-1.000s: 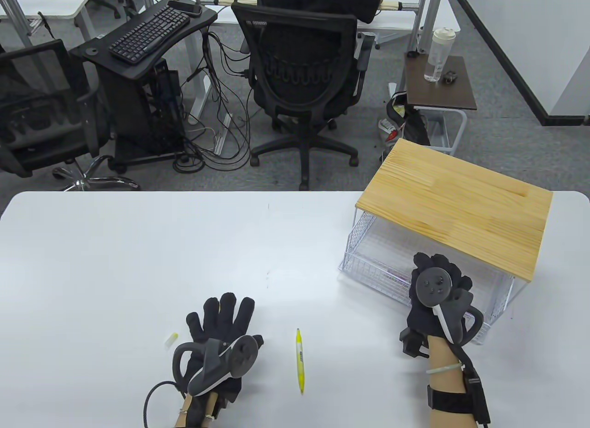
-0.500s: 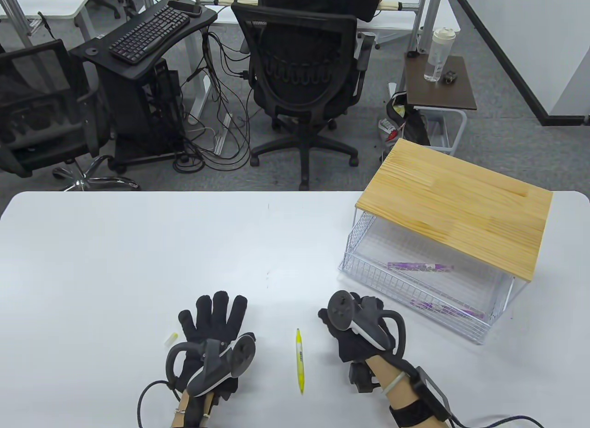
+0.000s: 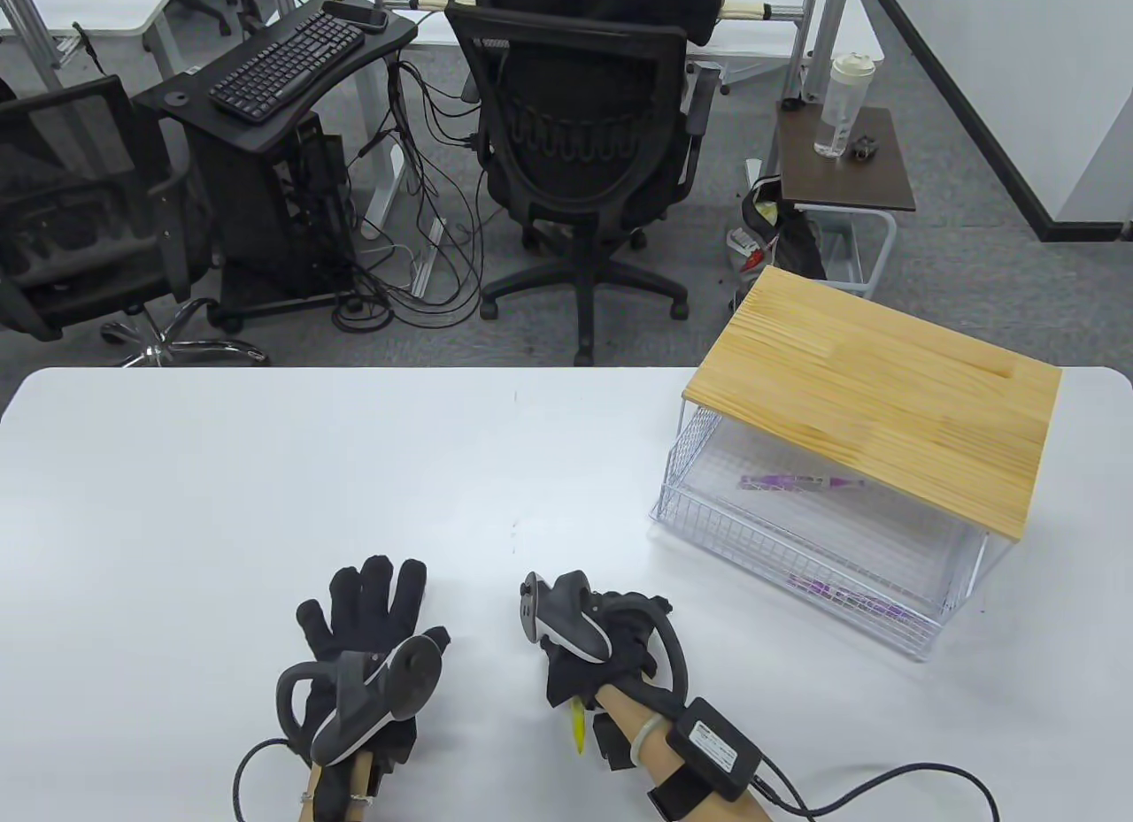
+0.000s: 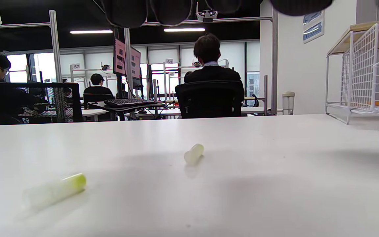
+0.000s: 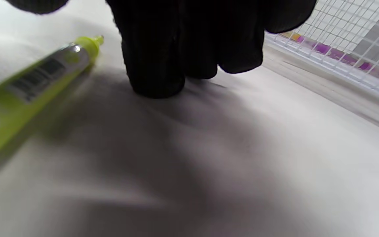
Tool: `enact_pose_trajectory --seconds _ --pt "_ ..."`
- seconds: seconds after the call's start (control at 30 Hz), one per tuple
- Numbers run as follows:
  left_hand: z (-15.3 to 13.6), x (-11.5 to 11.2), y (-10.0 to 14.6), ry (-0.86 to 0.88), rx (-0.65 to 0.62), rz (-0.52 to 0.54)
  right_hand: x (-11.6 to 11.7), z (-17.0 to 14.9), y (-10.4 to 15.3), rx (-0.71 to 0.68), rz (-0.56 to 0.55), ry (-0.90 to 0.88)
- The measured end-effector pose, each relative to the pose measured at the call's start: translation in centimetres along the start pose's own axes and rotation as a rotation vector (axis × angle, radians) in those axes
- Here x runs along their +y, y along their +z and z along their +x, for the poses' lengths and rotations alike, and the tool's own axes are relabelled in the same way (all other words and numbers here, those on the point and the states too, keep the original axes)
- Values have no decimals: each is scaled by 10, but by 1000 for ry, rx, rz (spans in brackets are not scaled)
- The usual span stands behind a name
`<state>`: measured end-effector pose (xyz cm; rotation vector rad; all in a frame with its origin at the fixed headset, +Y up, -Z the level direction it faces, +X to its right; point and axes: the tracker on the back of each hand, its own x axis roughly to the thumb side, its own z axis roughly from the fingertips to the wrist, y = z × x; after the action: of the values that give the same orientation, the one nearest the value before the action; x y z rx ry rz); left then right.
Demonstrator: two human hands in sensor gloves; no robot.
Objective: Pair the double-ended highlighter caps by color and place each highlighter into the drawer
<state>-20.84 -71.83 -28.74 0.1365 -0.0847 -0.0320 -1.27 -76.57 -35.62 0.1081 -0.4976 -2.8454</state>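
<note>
Yellow highlighter: light, stiff, slick, rolls; pinch mid-barrel. Right hand fingers curled beside it, not gripping. Left hand fingers spread.

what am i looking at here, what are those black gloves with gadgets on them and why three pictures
These are a person's two hands in black sensor gloves, each with a tracker strapped to its back; the fingers stay free. One camera looks down at the white table; the other two sit on the wrists, low to the surface.

The left hand lies flat with fingers spread, holding nothing. The right hand is over a yellow highlighter, fingertips down on the table beside it; no grip on it shows yet.

Two loose yellowish caps lie near the left hand. On the right stands a wire drawer under a wooden top, with purple highlighters inside.
</note>
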Motion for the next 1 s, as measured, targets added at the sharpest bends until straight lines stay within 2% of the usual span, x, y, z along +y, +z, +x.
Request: enact_pose_trajectory --seconds 0.3,0.47,1.0 --pt "-1 4 3 -7 3 21 -6 4 4 104 57 31" --pt "-2 4 3 -9 9 16 -9 1 5 128 97 -8" --pt "-9 12 6 9 36 57 -16 -2 11 152 109 -10"
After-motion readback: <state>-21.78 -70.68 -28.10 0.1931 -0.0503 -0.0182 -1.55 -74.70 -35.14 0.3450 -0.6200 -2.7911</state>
